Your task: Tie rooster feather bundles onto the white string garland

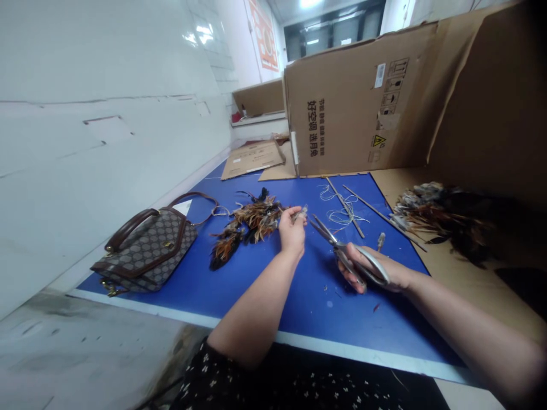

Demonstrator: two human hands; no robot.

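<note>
Blue mat (pixel 316 313): from my distant seat I look down on it through the head camera; a feather bunch (pixel 258 219) lies left of the middle, its near end reaching the left hand (pixel 292 230).
Left grip: thumb and fingers pinch a small whitish bit (pixel 302 214); I cannot tell whether it is joined to the feathers.
Right grip: the right hand (pixel 382 263) grasps the metal scissors (pixel 339 246) by their handles.
Blades: slightly parted, tips near the whitish bit but apart from it, so I judge no cut is being made at this instant.
Done: small scraps (pixel 376 308) dot the mat, which I read as leavings from trimming; the feathers look gathered into a cluster, though I can make out no binding.
Remaining: pale string (pixel 337 217) lies tangled about one of two sticks (pixel 384 217), and neither hand touches them; a second pile of feathers (pixel 444 219) lies apart on the cardboard (pixel 444 265) at the right, also untouched.
Loose piece (pixel 381 241): pale, resting just beyond the right hand, unheld.
Stage: I judge the work partway through; how many pieces are finished, I cannot tell.
</note>
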